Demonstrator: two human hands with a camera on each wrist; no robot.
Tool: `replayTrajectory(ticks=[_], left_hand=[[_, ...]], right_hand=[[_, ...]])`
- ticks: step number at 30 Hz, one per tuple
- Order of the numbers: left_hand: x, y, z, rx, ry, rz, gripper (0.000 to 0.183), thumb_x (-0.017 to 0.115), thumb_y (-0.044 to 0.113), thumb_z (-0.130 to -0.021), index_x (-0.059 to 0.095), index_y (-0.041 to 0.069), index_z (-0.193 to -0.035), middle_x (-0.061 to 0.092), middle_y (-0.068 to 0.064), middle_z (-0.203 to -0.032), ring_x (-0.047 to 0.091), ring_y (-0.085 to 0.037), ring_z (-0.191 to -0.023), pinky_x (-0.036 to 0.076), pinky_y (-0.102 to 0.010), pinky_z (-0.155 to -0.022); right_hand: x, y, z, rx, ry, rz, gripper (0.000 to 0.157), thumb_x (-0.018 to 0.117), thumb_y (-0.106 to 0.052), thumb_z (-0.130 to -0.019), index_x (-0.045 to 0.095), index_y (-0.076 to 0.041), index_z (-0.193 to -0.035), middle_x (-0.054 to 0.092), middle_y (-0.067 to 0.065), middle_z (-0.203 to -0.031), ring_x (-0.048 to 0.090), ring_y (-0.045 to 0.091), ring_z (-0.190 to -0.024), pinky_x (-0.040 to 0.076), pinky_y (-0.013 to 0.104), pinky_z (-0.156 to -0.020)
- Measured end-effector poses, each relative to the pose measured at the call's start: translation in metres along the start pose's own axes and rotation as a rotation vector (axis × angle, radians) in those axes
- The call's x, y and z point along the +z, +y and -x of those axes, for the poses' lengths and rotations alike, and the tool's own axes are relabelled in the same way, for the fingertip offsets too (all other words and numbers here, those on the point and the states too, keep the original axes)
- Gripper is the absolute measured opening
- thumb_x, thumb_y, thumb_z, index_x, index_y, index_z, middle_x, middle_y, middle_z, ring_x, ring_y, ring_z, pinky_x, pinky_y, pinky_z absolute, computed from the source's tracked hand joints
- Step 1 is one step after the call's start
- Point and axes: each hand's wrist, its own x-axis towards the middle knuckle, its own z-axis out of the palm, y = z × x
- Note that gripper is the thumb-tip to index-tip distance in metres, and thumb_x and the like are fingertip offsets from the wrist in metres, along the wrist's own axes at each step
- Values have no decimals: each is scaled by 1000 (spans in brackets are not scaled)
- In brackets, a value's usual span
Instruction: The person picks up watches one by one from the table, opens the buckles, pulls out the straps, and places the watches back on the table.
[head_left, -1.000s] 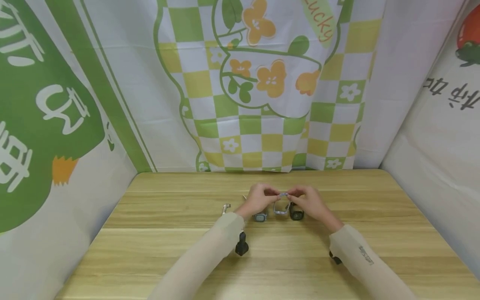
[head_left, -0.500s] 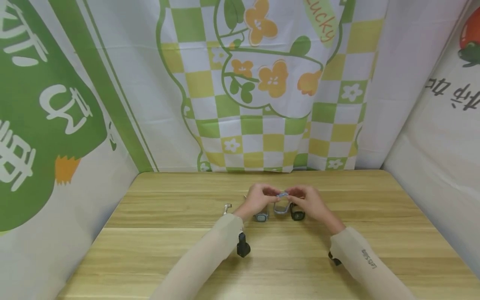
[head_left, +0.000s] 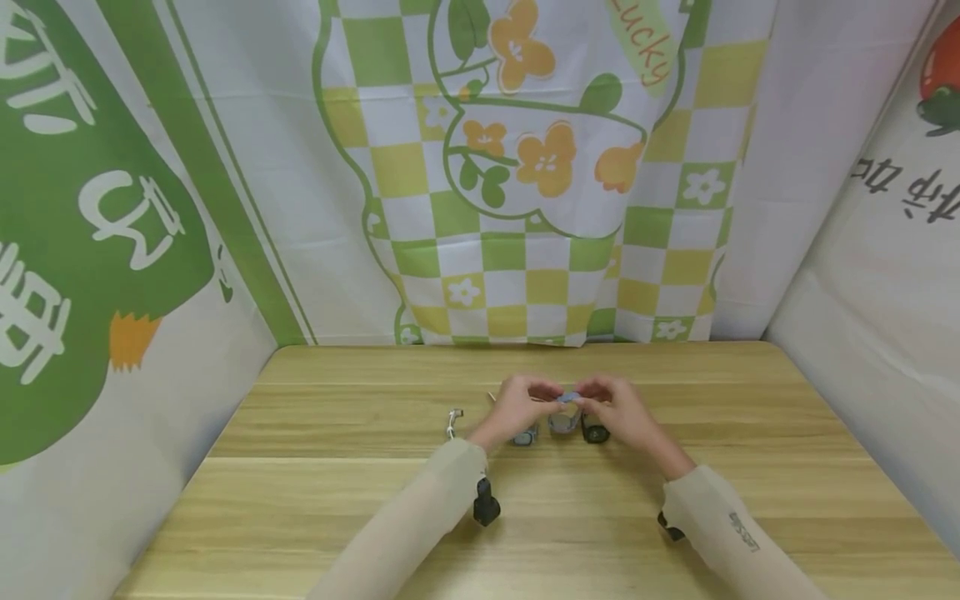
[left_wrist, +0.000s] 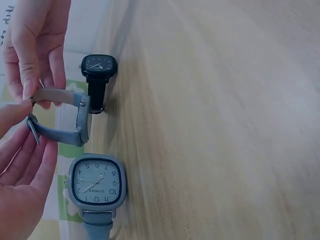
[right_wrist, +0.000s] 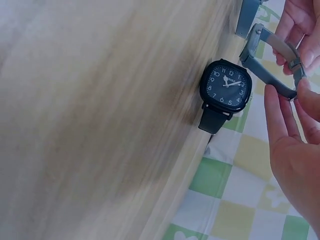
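Lower right of centre, head frame: grey-blue, square-cased strap watch, looped, midway between left hand and right hand, both pinching its strap ends; case lowermost.

Wood tbl, grn/yel checked cloth behind, printed walls L/R.

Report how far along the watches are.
Apparently done: the black wristwatch and light-dialled wristwatch rest on the table, unheld. In hand: the grey wristwatch, strap looped, pinched by left hand and right hand. Remaining, probably: securing its strap, whose fastening is unclear.
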Motion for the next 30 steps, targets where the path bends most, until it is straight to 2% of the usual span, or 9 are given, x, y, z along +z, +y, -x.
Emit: replayTrajectory(ticks=[6, 11, 21, 30], left_hand=[[1, -1, 3, 43, 0, -43, 21, 80, 8, -95, 78, -3, -112, 79, -18, -109, 76, -29, -101, 62, -30, -86], [1, -1, 4, 48, -7, -41, 19, 79, 7, -95, 78, -4, -110, 78, -18, -110, 76, -30, -102, 62, -32, -88], [0, -2, 6, 44, -1, -61, 16, 79, 4, -94, 78, -3, -109, 79, -16, -107, 75, -23, -97, 61, -26, -85], [-2, -6, 8, 38, -1, -41, 16, 79, 5, -95, 78, -3, -109, 79, -15, -106, 74, -20, -95, 61, -28, -86]], right_hand=[[-1, 1, 3, -18, 3, -17, 17, 68, -1, -102, 68, 11, -113, 74, 24, -107, 74, 37, -94, 64, 46, -80], [0, 1, 4, -23, 13, -37, 17, 68, 0, -101, 68, 12, -113, 73, 26, -108, 74, 38, -95, 64, 46, -80], [-1, -1, 6, -17, 31, -51, 18, 68, -1, -102, 67, 11, -115, 73, 26, -108, 73, 39, -96, 64, 49, -80], [-1, -1, 5, -11, 49, -44, 17, 68, 0, -101, 67, 11, -114, 73, 25, -106, 73, 38, -95, 64, 48, -80]])
